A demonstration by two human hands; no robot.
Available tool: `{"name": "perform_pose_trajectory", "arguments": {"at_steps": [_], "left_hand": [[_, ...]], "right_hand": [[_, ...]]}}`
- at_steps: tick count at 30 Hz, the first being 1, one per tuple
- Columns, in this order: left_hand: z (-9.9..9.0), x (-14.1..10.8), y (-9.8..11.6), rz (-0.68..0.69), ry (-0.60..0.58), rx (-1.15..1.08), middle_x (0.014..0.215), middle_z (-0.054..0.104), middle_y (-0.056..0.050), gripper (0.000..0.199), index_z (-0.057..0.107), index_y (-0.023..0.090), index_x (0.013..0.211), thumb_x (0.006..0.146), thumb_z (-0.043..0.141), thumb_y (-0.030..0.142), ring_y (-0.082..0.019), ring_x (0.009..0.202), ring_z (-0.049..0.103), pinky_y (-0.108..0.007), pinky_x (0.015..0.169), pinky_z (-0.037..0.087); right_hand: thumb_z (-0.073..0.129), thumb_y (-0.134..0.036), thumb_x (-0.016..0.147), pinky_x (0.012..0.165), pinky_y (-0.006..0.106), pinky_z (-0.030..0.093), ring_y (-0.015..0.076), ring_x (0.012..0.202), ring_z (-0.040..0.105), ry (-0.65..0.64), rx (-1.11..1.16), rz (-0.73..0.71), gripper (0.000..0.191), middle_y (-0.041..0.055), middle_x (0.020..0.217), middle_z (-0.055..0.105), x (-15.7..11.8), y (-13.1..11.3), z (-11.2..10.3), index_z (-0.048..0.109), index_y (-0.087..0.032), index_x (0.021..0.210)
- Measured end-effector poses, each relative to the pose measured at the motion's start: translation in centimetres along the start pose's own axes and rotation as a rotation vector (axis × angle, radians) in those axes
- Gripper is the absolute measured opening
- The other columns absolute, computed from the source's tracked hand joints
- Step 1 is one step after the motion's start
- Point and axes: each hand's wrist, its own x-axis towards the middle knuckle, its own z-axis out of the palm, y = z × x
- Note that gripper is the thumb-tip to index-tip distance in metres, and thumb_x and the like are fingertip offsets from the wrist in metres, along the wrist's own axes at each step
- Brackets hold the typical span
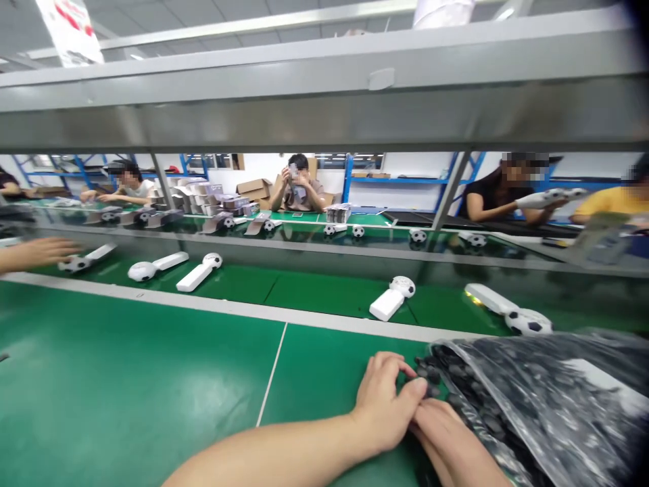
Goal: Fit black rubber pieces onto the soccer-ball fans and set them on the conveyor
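Note:
My left hand (385,399) is curled at the mouth of a clear plastic bag, its thumb and forefinger close together beside small black round pieces (430,375). Whether it grips one of them is hidden. Against it lies my right hand (440,423), crossing under the left thumb, with its fingers mostly out of sight. The plastic bag (552,399) lies on its side at the right, full of the same black pieces, some of them spilling onto the green tabletop (152,379).
Beyond the table runs a green conveyor belt (314,297) carrying white handheld devices with football-patterned heads (403,287). Another person's hand (43,253) reaches over it at the left. A metal shelf (304,115) spans overhead. Several people sit opposite, near small boxes (197,196).

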Motion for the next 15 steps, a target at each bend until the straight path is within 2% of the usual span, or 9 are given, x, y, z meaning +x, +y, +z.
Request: {"name": "perform_pose_trajectory", "arguments": {"at_steps": [5, 9, 12, 15], "left_hand": [[0.0, 0.1, -0.5, 0.041, -0.01, -0.038, 0.108, 0.052, -0.008, 0.021, 0.056, 0.018, 0.088, 0.085, 0.043, 0.034, -0.019, 0.11, 0.043, -0.032, 0.097, 0.033], [-0.3, 0.2, -0.5, 0.015, -0.064, -0.073, 0.094, 0.057, -0.006, 0.027, 0.055, 0.017, 0.084, 0.086, 0.038, 0.038, -0.018, 0.093, 0.051, -0.03, 0.085, 0.039], [-0.6, 0.2, -0.3, 0.005, -0.126, -0.07, 0.081, 0.059, -0.004, 0.034, 0.056, 0.016, 0.078, 0.087, 0.034, 0.041, -0.017, 0.08, 0.054, -0.029, 0.075, 0.041], [-0.7, 0.1, -0.1, 0.016, -0.167, -0.06, 0.078, 0.06, -0.004, 0.036, 0.057, 0.016, 0.075, 0.087, 0.035, 0.042, -0.017, 0.077, 0.054, -0.028, 0.073, 0.041]], "right_hand": [[0.037, -0.012, 0.088, 0.083, 0.029, 0.049, 0.0168, 0.092, 0.057, -0.028, 0.165, 0.136, 0.026, 0.0078, 0.098, 0.064, 0.2, -0.6, 0.0, 0.06, -0.018, 0.097], [0.036, -0.012, 0.089, 0.079, 0.031, 0.049, 0.0174, 0.088, 0.057, -0.08, 0.213, 0.202, 0.024, 0.0072, 0.09, 0.063, 0.7, -1.6, -0.7, 0.06, -0.017, 0.09], [0.037, -0.013, 0.089, 0.078, 0.031, 0.049, 0.018, 0.087, 0.056, -0.102, 0.214, 0.202, 0.023, 0.0073, 0.088, 0.062, 0.8, -1.8, -0.9, 0.059, -0.017, 0.094], [0.036, -0.011, 0.089, 0.081, 0.031, 0.047, 0.0173, 0.09, 0.056, -0.104, 0.231, 0.162, 0.027, 0.0072, 0.092, 0.062, 0.7, -1.5, -0.8, 0.059, -0.018, 0.099]]}}
